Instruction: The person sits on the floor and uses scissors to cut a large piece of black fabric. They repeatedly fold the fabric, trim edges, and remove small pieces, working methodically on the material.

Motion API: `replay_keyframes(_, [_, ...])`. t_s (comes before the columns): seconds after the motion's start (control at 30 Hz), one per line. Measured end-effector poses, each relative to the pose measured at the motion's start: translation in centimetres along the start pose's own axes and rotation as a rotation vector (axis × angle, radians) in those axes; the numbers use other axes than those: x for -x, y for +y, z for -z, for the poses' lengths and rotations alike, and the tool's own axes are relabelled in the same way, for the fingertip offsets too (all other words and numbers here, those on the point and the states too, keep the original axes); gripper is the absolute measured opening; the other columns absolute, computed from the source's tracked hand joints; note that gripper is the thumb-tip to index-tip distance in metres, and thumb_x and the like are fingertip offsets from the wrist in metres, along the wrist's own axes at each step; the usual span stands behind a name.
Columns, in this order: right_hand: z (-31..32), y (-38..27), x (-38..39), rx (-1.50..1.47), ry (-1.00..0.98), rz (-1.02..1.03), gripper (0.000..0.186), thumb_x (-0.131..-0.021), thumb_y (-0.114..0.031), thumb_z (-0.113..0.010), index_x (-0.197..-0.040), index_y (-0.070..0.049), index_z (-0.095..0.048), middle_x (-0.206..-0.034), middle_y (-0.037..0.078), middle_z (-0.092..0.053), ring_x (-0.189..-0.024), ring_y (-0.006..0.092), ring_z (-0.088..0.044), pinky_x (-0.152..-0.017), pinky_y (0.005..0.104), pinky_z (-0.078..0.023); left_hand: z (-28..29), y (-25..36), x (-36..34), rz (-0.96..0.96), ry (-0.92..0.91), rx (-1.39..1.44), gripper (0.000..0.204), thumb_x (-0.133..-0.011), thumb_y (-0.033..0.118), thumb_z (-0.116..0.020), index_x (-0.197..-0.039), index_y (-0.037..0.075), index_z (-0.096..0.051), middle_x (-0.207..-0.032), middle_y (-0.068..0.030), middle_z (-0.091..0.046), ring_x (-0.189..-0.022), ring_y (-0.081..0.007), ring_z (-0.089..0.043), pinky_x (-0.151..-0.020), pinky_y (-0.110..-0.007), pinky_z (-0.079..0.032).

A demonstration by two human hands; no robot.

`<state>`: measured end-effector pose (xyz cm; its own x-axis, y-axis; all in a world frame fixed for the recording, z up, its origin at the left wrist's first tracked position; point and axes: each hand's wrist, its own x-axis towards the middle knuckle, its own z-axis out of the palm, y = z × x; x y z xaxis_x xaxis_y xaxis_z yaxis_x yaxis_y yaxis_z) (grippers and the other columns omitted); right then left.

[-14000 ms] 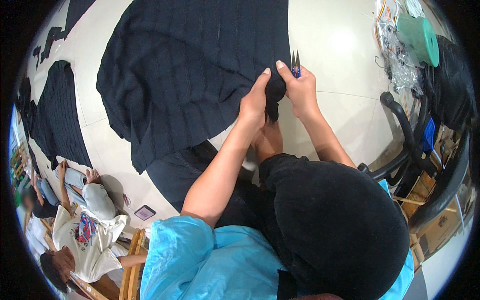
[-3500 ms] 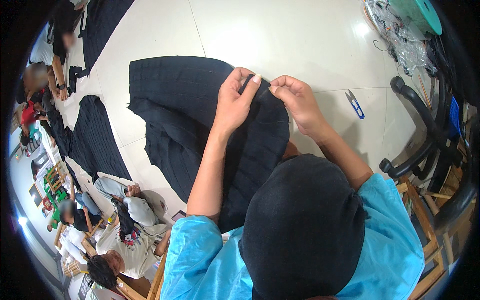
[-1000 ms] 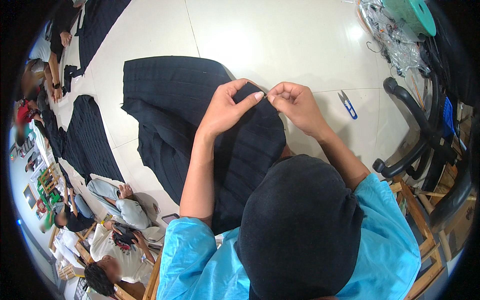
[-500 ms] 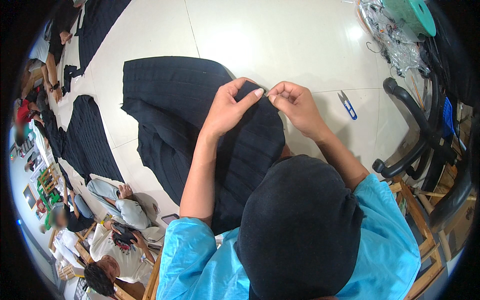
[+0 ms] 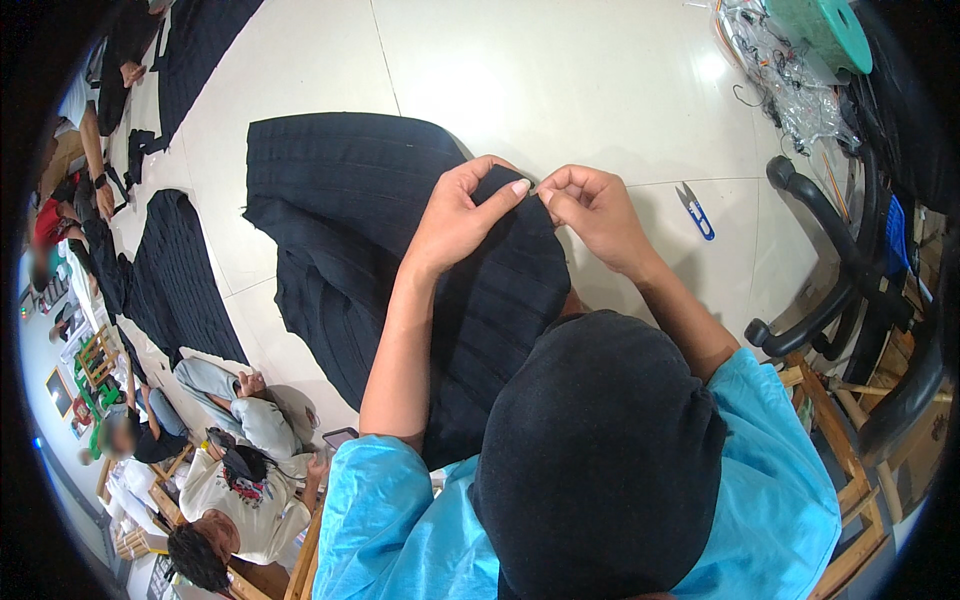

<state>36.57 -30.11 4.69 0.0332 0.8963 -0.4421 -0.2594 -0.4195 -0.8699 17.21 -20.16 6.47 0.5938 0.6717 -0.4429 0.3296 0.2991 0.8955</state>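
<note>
A large piece of black pleated-looking cloth lies across the tiled floor and over my lap. At its right-hand edge my left hand is closed, with thumb and fingers pinching the cloth. My right hand meets it there, its thumb and forefinger pressed together right beside the cloth's edge. Whatever sits between those right fingertips is too small to make out. To the right of my right hand, blue-handled thread snips rest on the floor.
At right stand a black chair base and a wooden frame. Clear plastic bags and a green spool lie at the upper right. More black cloth spreads at left. A seated person is at lower left.
My hands have barely moved and keep their pinch at the cloth's edge. The seated person at lower left has moved a hand toward the phone. Farther left, another person's arm has shifted.
</note>
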Motion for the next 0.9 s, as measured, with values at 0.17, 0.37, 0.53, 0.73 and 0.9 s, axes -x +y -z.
replay_keyframes(0.17, [0.07, -0.33, -0.14, 0.036, -0.019, -0.018, 0.012, -0.104, -0.01, -0.065, -0.102, -0.001, -0.072, -0.082, 0.0, -0.07, -0.073, 0.0049, -0.062, -0.069, 0.0228, -0.053, 0.09, -0.47, -0.11, -0.022, -0.005, -0.045, 0.025, -0.101, 0.024, -0.075, -0.109, 0.0, -0.075, -0.094, -0.007, -0.076, -0.091, -0.0123, -0.066, -0.089, -0.033, -0.053])
replay_keyframes(0.37, [0.29, -0.24, -0.03, 0.039, -0.048, -0.025, 0.011, -0.104, -0.01, -0.064, -0.101, -0.001, -0.071, -0.081, -0.001, -0.068, -0.073, 0.0049, -0.062, -0.07, 0.0229, -0.053, 0.18, -0.65, -0.14, -0.029, -0.024, -0.089, 0.026, -0.101, 0.024, -0.075, -0.11, 0.0, -0.075, -0.094, -0.0067, -0.075, -0.09, -0.0117, -0.065, -0.089, -0.033, -0.053])
replay_keyframes(0.53, [0.37, -0.37, 0.23, 0.088, -0.059, -0.026, 0.012, -0.106, -0.011, -0.063, -0.102, -0.001, -0.069, -0.084, 0.0, -0.067, -0.075, 0.005, -0.062, -0.071, 0.0234, -0.054, 0.17, -0.21, -0.03, -0.011, -0.055, -0.059, 0.026, -0.101, 0.024, -0.074, -0.111, 0.0, -0.075, -0.094, -0.0065, -0.076, -0.089, -0.0115, -0.066, -0.088, -0.032, -0.053])
replay_keyframes(0.73, [0.65, 0.23, 0.33, 0.082, -0.056, 0.01, 0.012, -0.108, -0.011, -0.059, -0.107, -0.001, -0.067, -0.091, 0.001, -0.068, -0.078, 0.0061, -0.063, -0.073, 0.0244, -0.055, 0.16, -0.44, -0.08, -0.013, -0.045, -0.077, 0.026, -0.102, 0.024, -0.073, -0.111, -0.001, -0.075, -0.094, -0.0066, -0.076, -0.089, -0.0116, -0.067, -0.088, -0.032, -0.054])
replay_keyframes(0.9, [0.81, 0.38, 0.21, 0.049, -0.035, 0.007, 0.013, -0.108, -0.01, -0.059, -0.108, 0.0, -0.068, -0.093, 0.001, -0.069, -0.079, 0.006, -0.063, -0.074, 0.0248, -0.055, 0.21, -0.14, 0.01, 0.039, -0.061, -0.025, 0.026, -0.101, 0.023, -0.074, -0.111, -0.001, -0.075, -0.095, -0.0072, -0.076, -0.09, -0.0117, -0.067, -0.087, -0.032, -0.054])
